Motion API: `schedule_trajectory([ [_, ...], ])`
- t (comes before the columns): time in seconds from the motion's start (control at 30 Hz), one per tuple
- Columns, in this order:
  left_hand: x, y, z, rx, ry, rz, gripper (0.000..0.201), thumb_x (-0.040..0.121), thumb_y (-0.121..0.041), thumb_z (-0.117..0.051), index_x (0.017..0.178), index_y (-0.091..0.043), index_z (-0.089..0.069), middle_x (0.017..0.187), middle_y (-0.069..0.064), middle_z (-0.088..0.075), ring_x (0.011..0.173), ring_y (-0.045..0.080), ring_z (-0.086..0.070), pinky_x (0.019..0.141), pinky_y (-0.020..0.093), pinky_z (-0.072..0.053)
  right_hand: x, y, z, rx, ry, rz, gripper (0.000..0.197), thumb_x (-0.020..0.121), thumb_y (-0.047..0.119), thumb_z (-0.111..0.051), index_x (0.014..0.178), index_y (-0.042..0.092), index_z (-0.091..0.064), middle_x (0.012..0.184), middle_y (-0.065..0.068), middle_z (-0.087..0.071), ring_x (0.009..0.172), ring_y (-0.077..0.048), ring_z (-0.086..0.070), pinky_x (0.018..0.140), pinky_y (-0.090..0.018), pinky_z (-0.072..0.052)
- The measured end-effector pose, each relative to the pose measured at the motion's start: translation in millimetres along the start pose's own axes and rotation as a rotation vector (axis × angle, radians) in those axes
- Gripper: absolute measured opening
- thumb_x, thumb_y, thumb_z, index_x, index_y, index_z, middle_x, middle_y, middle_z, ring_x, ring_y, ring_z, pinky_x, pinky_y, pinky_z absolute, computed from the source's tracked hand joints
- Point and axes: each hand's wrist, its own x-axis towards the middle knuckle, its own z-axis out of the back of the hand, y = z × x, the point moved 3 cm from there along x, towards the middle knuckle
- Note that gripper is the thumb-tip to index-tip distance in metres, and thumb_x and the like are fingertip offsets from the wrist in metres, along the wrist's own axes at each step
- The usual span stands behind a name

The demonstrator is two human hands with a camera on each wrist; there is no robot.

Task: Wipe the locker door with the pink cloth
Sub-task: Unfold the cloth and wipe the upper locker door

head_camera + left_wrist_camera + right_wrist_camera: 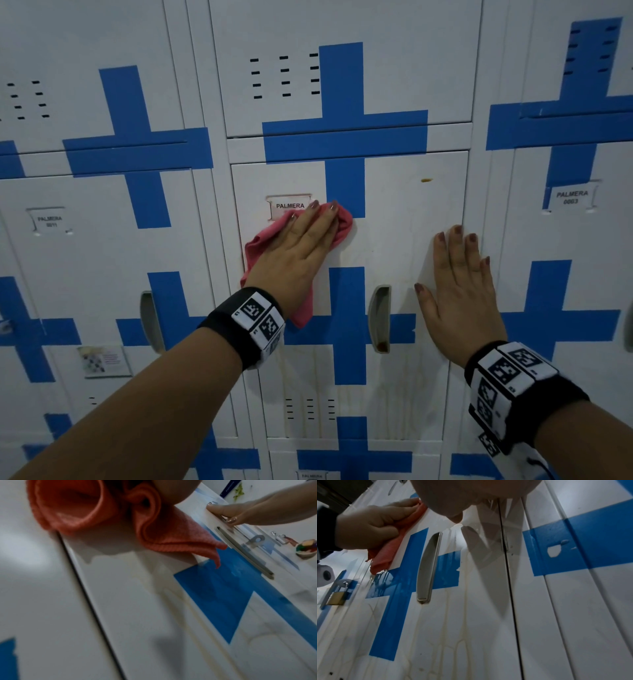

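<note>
Door [394, 240], white with blue cross bands, is sitting mid-frame in the head view, closed, with yellowish drip streaks running down its lower half. Cloth [270, 253], pink, is lying pressed flat on the door's upper left, just right of the "PALMERA" label [289, 205], its tail hanging down past the wrist. Left hand [301, 250] is pressing the cloth with straight fingers, palm flat, nothing curled round it. Right hand [459, 291] is lying flat on the door's right edge, fingers straight and spread, pointing up, holding nothing. Handle [379, 318], a recessed grey pull, is sitting between the two wrists. A small orange smear [425, 180] is showing top right of the door.

Left wrist view is showing only what the head view is hiding: the cloth [96, 513] bunching in rolled folds under the palm, one corner drooping onto a blue band; the right hand [240, 515] is showing far off, fingertips on the door. It is blurry.

Right wrist view alone is showing a brass padlock [336, 597] on the neighbouring locker at left, wet streaks below the cloth [388, 550], and the left hand [373, 524] from the side, flat over the cloth. Handle [428, 568] is sitting just right of the cloth there.
</note>
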Motion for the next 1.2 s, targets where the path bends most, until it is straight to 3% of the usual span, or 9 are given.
schedule_trajectory([
  [0.1,2,4,9,-0.057,0.057,0.166,0.101,0.068,0.004,-0.065,0.148,-0.009,-0.005,0.157,0.003,0.001,0.143,0.023,0.000,0.111,0.046,-0.004,-1,0,0,0.000,0.004,0.004,0.070,0.092,0.044,-0.017,0.147,0.019,0.018,0.154,0.000,0.025,0.142,-0.018,0.019,0.113,-0.029,0.018],
  [0.2,4,17,16,-0.152,0.035,0.323,0.092,0.081,-0.001,-0.058,0.145,-0.015,0.006,0.151,-0.004,0.019,0.139,0.015,0.019,0.108,0.030,0.019,-1,0,-1,0.002,-0.003,0.005,0.070,0.092,0.045,-0.017,0.147,0.021,0.020,0.154,0.000,0.026,0.142,-0.018,0.019,0.113,-0.029,0.017],
  [0.33,6,29,21,-0.191,-0.192,0.478,0.077,0.086,0.009,-0.043,0.145,-0.009,0.003,0.157,0.004,0.000,0.142,0.015,0.004,0.114,0.035,0.004,-1,0,-1,-0.001,-0.005,0.003,0.070,0.092,0.046,-0.016,0.146,0.022,0.022,0.154,0.000,0.026,0.142,-0.017,0.020,0.113,-0.030,0.016],
  [0.43,8,29,20,-0.232,-0.278,0.576,0.075,0.086,0.010,-0.038,0.149,-0.009,-0.002,0.158,0.007,-0.004,0.144,0.020,0.002,0.114,0.034,0.006,-1,1,-2,-0.005,-0.013,-0.001,0.070,0.092,0.046,-0.016,0.146,0.022,0.023,0.154,0.000,0.026,0.142,-0.018,0.020,0.113,-0.031,0.015],
  [0.6,2,25,15,-0.135,-0.187,0.378,0.079,0.079,0.005,-0.040,0.149,-0.011,-0.007,0.157,0.011,-0.005,0.143,0.027,0.002,0.112,0.041,0.008,0,1,-3,-0.004,-0.019,-0.001,0.070,0.092,0.045,-0.017,0.147,0.018,0.018,0.154,-0.001,0.024,0.143,-0.019,0.018,0.114,-0.032,0.015],
  [0.77,-6,18,4,0.009,-0.056,0.198,0.099,0.067,-0.003,-0.071,0.147,-0.008,-0.013,0.155,0.003,-0.008,0.141,0.030,-0.002,0.108,0.046,0.003,0,1,-5,-0.011,-0.017,-0.009,0.071,0.092,0.045,-0.018,0.148,0.017,0.017,0.154,-0.002,0.024,0.143,-0.020,0.019,0.114,-0.034,0.012],
  [0.97,-27,6,-9,0.141,0.112,-0.001,0.126,0.059,-0.014,-0.079,0.150,-0.016,0.009,0.158,0.002,0.004,0.141,0.026,0.023,0.108,0.050,0.003,0,1,-5,-0.008,-0.013,-0.006,0.071,0.092,0.045,-0.018,0.148,0.017,0.016,0.154,-0.001,0.025,0.142,-0.020,0.019,0.114,-0.034,0.013],
  [1.1,-38,5,-15,0.161,0.164,-0.041,0.138,0.050,-0.017,-0.084,0.149,-0.015,0.012,0.156,-0.001,0.003,0.142,0.025,0.022,0.108,0.052,-0.002,0,1,-3,-0.006,-0.012,-0.005,0.071,0.092,0.045,-0.018,0.148,0.017,0.017,0.154,-0.001,0.025,0.142,-0.019,0.019,0.114,-0.032,0.015],
  [1.2,-43,7,-15,0.108,0.160,0.075,0.132,0.056,-0.013,-0.082,0.149,-0.016,0.010,0.155,0.003,-0.006,0.142,0.022,0.022,0.107,0.052,-0.002,-1,0,-2,-0.003,-0.012,-0.001,0.070,0.092,0.044,-0.018,0.148,0.018,0.016,0.154,-0.001,0.024,0.142,-0.018,0.019,0.114,-0.031,0.015],
])
